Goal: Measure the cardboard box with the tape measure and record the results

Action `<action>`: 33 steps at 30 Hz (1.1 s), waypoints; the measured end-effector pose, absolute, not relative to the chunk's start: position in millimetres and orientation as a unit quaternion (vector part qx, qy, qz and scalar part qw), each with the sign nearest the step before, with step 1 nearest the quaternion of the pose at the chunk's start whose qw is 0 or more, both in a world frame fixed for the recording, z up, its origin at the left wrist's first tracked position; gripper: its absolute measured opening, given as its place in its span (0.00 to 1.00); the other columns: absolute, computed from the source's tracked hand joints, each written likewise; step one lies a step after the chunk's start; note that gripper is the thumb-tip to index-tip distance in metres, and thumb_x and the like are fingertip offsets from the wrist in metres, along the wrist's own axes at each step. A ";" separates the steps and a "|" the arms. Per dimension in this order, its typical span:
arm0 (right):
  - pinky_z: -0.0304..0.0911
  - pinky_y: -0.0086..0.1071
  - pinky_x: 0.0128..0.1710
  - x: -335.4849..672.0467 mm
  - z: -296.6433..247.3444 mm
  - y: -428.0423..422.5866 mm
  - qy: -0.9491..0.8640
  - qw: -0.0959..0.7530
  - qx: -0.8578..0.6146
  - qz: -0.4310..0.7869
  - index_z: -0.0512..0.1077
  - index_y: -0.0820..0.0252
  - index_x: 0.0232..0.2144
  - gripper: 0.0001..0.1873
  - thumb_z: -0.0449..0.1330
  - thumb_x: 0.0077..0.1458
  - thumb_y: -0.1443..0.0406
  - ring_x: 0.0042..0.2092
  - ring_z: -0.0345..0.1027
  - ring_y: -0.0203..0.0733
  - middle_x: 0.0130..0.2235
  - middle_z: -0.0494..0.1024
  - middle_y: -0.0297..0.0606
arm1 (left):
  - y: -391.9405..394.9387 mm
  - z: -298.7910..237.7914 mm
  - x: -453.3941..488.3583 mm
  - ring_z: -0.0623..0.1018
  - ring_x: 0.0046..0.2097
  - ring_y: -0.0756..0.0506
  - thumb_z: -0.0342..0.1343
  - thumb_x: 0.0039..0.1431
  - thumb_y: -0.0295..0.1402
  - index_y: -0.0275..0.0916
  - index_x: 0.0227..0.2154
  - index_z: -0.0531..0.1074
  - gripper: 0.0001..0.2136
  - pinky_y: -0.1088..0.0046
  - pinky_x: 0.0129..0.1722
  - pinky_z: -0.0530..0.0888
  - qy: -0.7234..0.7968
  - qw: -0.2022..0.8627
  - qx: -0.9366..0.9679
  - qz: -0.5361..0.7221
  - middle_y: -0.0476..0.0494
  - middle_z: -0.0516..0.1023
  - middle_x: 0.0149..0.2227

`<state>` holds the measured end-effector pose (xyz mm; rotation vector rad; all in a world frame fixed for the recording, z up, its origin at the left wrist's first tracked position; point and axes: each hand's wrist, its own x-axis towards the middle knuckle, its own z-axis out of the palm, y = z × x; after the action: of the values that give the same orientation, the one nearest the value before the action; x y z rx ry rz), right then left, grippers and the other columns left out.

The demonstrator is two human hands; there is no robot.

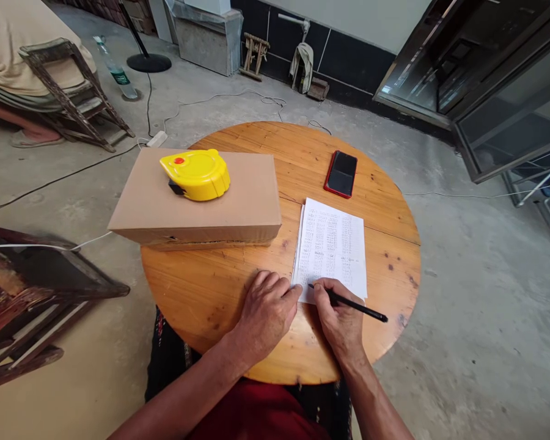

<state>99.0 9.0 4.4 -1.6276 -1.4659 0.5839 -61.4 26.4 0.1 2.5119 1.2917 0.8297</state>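
Black pen is pinched between the thumb and fingers of my right hand, its tip on the lower part of a white sheet. Columns of small handwriting cover most of that sheet, too fine to read, and other sheets lie beneath it. My left hand rests on the table with its fingers curled in and nothing visible in them; its thumb touches the paper's lower left corner. Left of the paper stands a closed cardboard box, with a yellow tape measure on top.
A black phone in a red case lies beyond the paper on the round wooden table. Wooden chairs, a plastic bottle and a black stand base are on the floor. Cables run across it.
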 end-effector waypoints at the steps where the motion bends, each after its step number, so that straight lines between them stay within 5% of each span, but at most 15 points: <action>1: 0.63 0.27 0.28 99.7 3.9 8.6 -0.584 0.423 -0.649 0.244 0.74 0.60 0.27 0.09 0.58 0.57 0.64 0.26 0.67 0.35 0.25 0.75 0.31 | 26.6 0.2 -61.4 0.68 0.34 0.44 0.52 0.62 0.25 0.38 0.39 0.75 0.08 0.64 0.37 0.64 0.436 0.101 0.850 0.278 0.46 0.72 0.28; 7: 0.60 0.28 0.23 105.1 0.8 2.9 -0.509 0.487 -0.654 0.277 0.75 0.58 0.32 0.08 0.59 0.59 0.61 0.23 0.62 0.34 0.23 0.72 0.29 | 26.7 0.5 -60.8 0.68 0.34 0.44 0.51 0.61 0.25 0.39 0.38 0.75 0.08 0.64 0.38 0.63 0.438 0.096 0.853 0.266 0.47 0.72 0.28; 11: 0.65 0.32 0.31 115.7 14.1 3.3 -0.555 0.492 -0.648 0.176 0.75 0.56 0.40 0.07 0.59 0.60 0.63 0.30 0.70 0.38 0.33 0.77 0.34 | 25.9 -0.3 -61.1 0.68 0.35 0.44 0.51 0.61 0.24 0.39 0.38 0.75 0.09 0.64 0.38 0.63 0.437 0.097 0.857 0.256 0.47 0.72 0.29; 17: 0.61 0.38 0.41 147.2 30.2 43.5 -0.755 0.243 -0.607 -0.054 0.67 0.59 0.55 0.20 0.49 0.63 0.72 0.46 0.71 0.47 0.51 0.76 0.46 | 24.4 -2.0 -62.3 0.69 0.35 0.43 0.52 0.61 0.24 0.40 0.36 0.75 0.08 0.64 0.38 0.63 0.435 0.086 0.860 0.253 0.46 0.73 0.29; 22: 0.55 0.41 0.43 152.4 25.2 78.0 -0.820 0.054 -0.563 -0.088 0.68 0.59 0.55 0.23 0.49 0.59 0.75 0.50 0.67 0.51 0.53 0.74 0.46 | 23.8 -2.5 -61.4 0.69 0.35 0.43 0.51 0.62 0.25 0.40 0.36 0.76 0.09 0.64 0.38 0.63 0.431 0.072 0.863 0.251 0.46 0.73 0.29; 27: 0.56 0.42 0.44 167.3 25.5 49.8 -0.769 0.125 -0.622 -0.078 0.70 0.59 0.53 0.26 0.50 0.54 0.77 0.51 0.67 0.51 0.55 0.74 0.44 | 22.9 0.6 -61.8 0.69 0.36 0.43 0.51 0.62 0.26 0.41 0.37 0.76 0.09 0.64 0.39 0.65 0.437 0.080 0.866 0.231 0.46 0.73 0.29; 33: 0.61 0.44 0.47 186.5 12.4 -13.4 -0.738 0.203 -0.642 -0.044 0.70 0.59 0.51 0.17 0.50 0.62 0.65 0.55 0.65 0.52 0.57 0.71 0.47 | 10.8 12.0 -62.6 0.69 0.45 0.42 0.54 0.59 0.26 0.39 0.48 0.72 0.14 0.62 0.46 0.68 0.467 0.102 0.848 0.228 0.42 0.73 0.42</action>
<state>186.5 -13.4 12.4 -1.7902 -2.0606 -0.1217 -62.6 10.8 12.0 2.5057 1.3788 0.6732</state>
